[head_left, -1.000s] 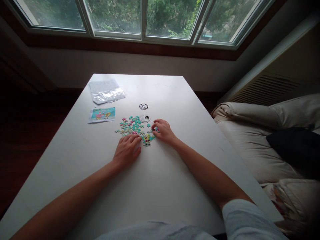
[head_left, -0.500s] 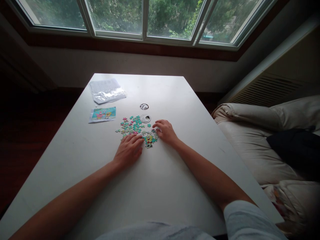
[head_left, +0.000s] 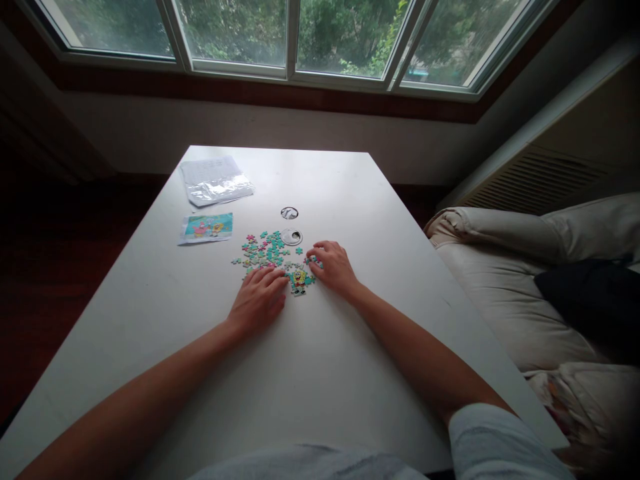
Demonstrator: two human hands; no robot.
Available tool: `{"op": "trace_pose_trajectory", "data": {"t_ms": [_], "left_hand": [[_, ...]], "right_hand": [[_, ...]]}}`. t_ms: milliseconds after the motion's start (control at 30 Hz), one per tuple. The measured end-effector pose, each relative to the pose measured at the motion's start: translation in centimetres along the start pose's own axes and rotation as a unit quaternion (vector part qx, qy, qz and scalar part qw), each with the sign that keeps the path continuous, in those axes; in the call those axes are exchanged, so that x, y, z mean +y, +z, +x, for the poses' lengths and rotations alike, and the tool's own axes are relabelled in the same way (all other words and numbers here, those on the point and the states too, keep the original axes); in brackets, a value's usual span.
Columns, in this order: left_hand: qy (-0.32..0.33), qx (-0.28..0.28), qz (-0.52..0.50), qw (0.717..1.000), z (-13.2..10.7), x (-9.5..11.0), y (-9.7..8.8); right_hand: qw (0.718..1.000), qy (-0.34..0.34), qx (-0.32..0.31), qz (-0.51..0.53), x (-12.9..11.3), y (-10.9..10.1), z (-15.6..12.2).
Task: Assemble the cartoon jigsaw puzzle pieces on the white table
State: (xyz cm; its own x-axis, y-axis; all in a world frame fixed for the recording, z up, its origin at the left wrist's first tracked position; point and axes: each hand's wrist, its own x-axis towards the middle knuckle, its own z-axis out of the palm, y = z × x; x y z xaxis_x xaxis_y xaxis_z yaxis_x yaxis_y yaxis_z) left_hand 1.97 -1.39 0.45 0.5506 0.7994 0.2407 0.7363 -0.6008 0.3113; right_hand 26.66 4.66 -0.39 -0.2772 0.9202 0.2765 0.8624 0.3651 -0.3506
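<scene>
Loose jigsaw puzzle pieces [head_left: 270, 252], mostly teal with some pink, lie scattered mid-table. A small joined section of puzzle [head_left: 299, 281] with a yellow cartoon figure sits at the near side of the pile, between my hands. My left hand [head_left: 259, 293] rests palm down with fingers stretched out, its fingertips at the joined section's left edge and over some loose pieces. At the right side of the pile is my right hand [head_left: 334, 267], fingers bent and thumb apart, over a few small pieces. Whether its fingertips touch one is too small to tell.
The white table [head_left: 320, 373] carries a picture card [head_left: 207, 229] and clear plastic packaging with paper [head_left: 216, 181] at the left. Two round metal-rimmed inserts [head_left: 291, 237] are beyond the pieces. A beige sofa [head_left: 500, 280] stands to the right.
My right hand's fingers have shifted slightly over the pieces, thumb and forefinger a little lower. My left hand stays in place.
</scene>
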Motion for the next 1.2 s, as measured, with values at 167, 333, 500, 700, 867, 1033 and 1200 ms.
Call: {"op": "trace_pose_trajectory", "data": {"t_ms": [167, 333, 500, 700, 867, 1033, 1200], "left_hand": [[0.001, 0.005, -0.006, 1.000, 0.0, 0.0, 0.1], [0.001, 0.007, -0.016, 1.000, 0.1, -0.1, 0.2], [-0.012, 0.016, -0.020, 1.000, 0.1, -0.5, 0.3], [-0.033, 0.063, -0.039, 0.997, 0.2, -0.9, 0.2], [-0.060, 0.069, -0.045, 0.995, 0.3, -0.9, 0.1], [-0.060, 0.062, -0.036, 0.996, 0.3, -0.9, 0.2], [-0.058, 0.056, -0.028, 0.996, 0.4, -0.8, 0.2]], "right_hand": [[1.000, -0.005, -0.006, 0.011, 0.2, 0.0, 0.2], [0.999, 0.002, 0.005, 0.038, 0.1, 0.1, 0.2], [0.993, -0.030, 0.027, 0.107, -0.6, -0.1, 0.2], [0.967, -0.060, -0.016, 0.246, -1.7, -0.1, -0.1], [0.961, -0.070, -0.052, 0.263, -3.0, 0.5, -0.7], [0.972, -0.079, -0.043, 0.218, -3.7, 1.3, -0.9], [0.976, -0.092, -0.037, 0.196, -3.8, 1.7, -0.9]]}}
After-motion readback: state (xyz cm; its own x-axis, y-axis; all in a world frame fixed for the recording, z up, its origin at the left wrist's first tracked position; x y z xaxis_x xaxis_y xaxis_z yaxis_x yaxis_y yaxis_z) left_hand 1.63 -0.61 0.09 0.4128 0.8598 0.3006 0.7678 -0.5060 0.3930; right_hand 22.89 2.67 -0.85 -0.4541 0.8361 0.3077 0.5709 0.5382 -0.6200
